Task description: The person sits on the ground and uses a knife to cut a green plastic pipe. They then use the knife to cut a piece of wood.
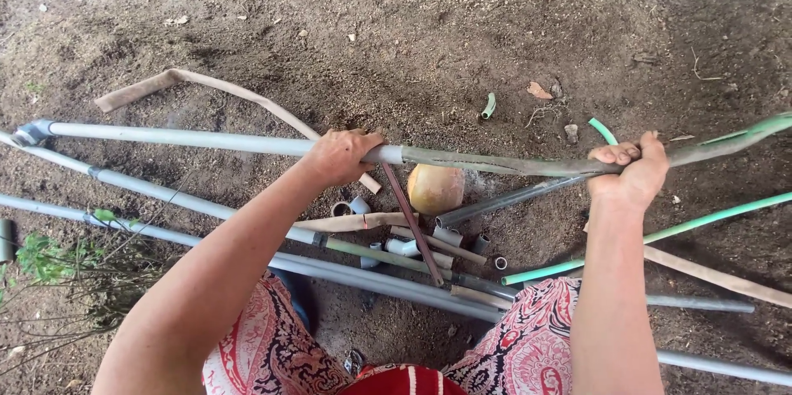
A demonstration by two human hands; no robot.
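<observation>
My left hand (340, 156) grips a long grey plastic pipe (190, 139) near its right end, where a dirty green-brown hose (495, 164) is pushed over it. That hose runs off to the right, and my right hand (634, 174) is closed around it from below. Pipe and hose together form one line held above the dirt ground. The pipe's far left end carries a grey elbow fitting (35, 131).
Several more grey pipes (165, 201) and green hoses (701, 222) lie crossed on the soil below. Short pipe offcuts (450, 236), a round brownish coconut-like object (435, 189), a flat tan strap (206, 85) and a small green plant (41, 255) are nearby. My patterned red trousers (272, 345) fill the bottom.
</observation>
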